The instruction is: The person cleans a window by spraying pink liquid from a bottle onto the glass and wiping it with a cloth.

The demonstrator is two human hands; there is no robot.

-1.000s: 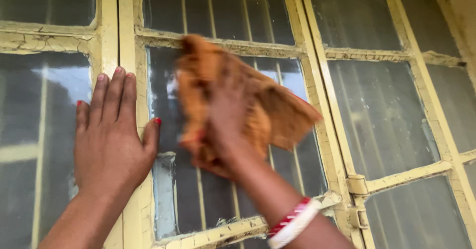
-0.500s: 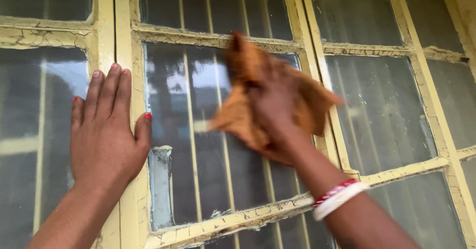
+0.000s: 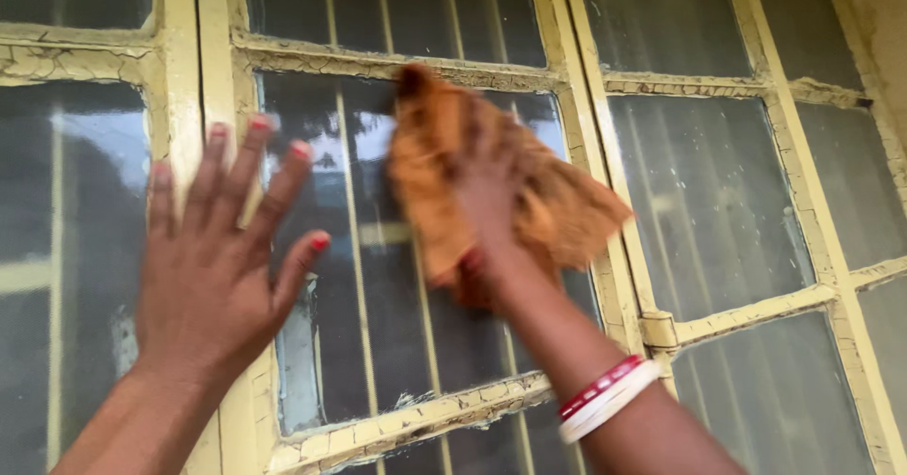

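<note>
My right hand (image 3: 487, 187) presses a crumpled orange cloth (image 3: 557, 210) flat against a glass pane (image 3: 378, 333) of an old window, near the pane's upper right. Red and white bangles sit on that wrist. My left hand (image 3: 222, 262) is spread with fingers apart over the yellow upright of the window frame (image 3: 179, 87), to the left of the same pane, and holds nothing. It is blurred, and I cannot tell whether it touches the frame.
The window has several dusty panes in a cracked, peeling yellow frame. A hinge (image 3: 657, 328) sits on the upright to the right of the cloth. More panes (image 3: 718, 210) lie to the right, and a wall edge (image 3: 879, 21) at the far right.
The cloth swept right across the pane, then back left and slightly up. My left hand has shifted right with its fingers spreading wider.
</note>
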